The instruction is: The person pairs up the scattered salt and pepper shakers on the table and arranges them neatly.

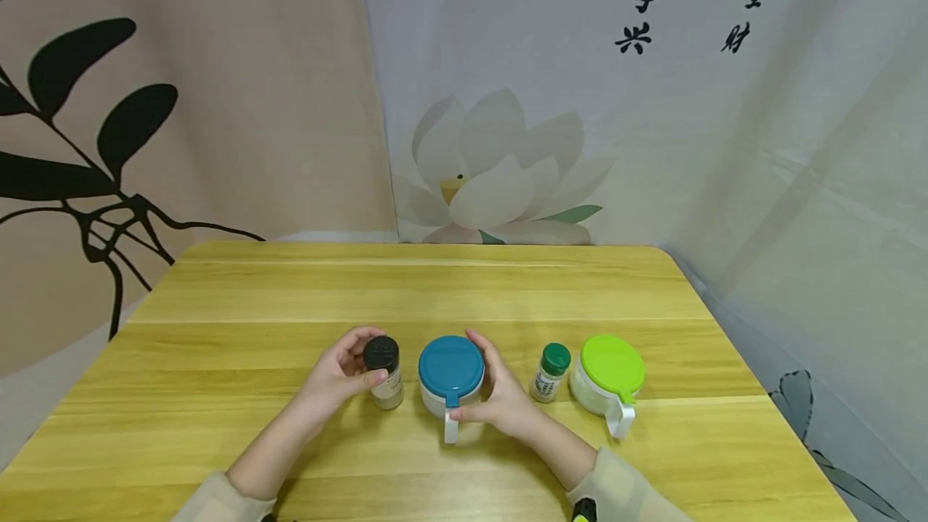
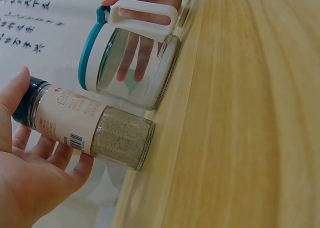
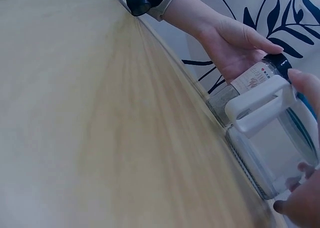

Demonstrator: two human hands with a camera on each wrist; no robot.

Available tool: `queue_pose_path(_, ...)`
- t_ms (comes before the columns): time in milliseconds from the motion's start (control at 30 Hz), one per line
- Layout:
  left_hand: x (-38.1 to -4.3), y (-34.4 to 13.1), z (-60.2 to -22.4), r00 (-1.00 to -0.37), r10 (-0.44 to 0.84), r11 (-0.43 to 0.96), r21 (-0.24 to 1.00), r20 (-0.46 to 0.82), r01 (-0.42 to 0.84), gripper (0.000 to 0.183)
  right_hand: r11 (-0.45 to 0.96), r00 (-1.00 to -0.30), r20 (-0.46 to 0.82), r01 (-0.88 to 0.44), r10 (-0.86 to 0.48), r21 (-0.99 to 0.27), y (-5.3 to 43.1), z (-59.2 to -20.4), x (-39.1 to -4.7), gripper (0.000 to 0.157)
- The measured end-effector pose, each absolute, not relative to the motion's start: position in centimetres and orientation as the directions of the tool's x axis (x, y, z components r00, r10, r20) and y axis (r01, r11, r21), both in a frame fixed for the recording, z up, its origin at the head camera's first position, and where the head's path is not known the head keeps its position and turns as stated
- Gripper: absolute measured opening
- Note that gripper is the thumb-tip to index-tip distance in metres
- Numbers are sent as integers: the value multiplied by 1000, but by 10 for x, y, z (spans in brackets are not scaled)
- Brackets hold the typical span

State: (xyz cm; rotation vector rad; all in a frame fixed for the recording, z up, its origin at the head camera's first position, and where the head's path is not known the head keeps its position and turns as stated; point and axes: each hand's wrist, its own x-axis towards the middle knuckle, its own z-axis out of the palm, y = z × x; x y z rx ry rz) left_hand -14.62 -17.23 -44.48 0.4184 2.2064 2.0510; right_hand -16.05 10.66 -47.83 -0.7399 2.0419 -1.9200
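My left hand (image 1: 339, 373) holds a spice bottle (image 1: 389, 390) with a black cap and pale label, thumb at the cap and fingers behind. Grey-brown powder fills the lower part of that bottle (image 2: 122, 138) in the left wrist view. Just right of it stands a clear glass seasoning jar (image 2: 135, 68) with a blue lid (image 1: 451, 366) and white handle (image 1: 451, 429). My right hand (image 1: 507, 401) grips this jar from the right, thumb near the handle and fingers at the far side. Both containers stand upright, side by side on the table.
Right of my right hand stand a small spice bottle (image 1: 549, 377) with a green cap and a seasoning jar (image 1: 594, 398) with a lime-green lid. The wooden table (image 1: 406, 284) reaches back to patterned curtains (image 1: 290, 87).
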Motion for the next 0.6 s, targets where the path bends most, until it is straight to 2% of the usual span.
queue_pose_path(267, -147, -173, -445, -954, 269, 52, 987, 134, 154, 54, 29, -837, 209, -258, -505, -966, 108, -477, -163, 104)
queue_pose_path(600, -147, -176, -443, -936, 281, 27, 973, 213, 229, 51, 58, -847, 213, -275, -488, -960, 110, -472, -162, 99)
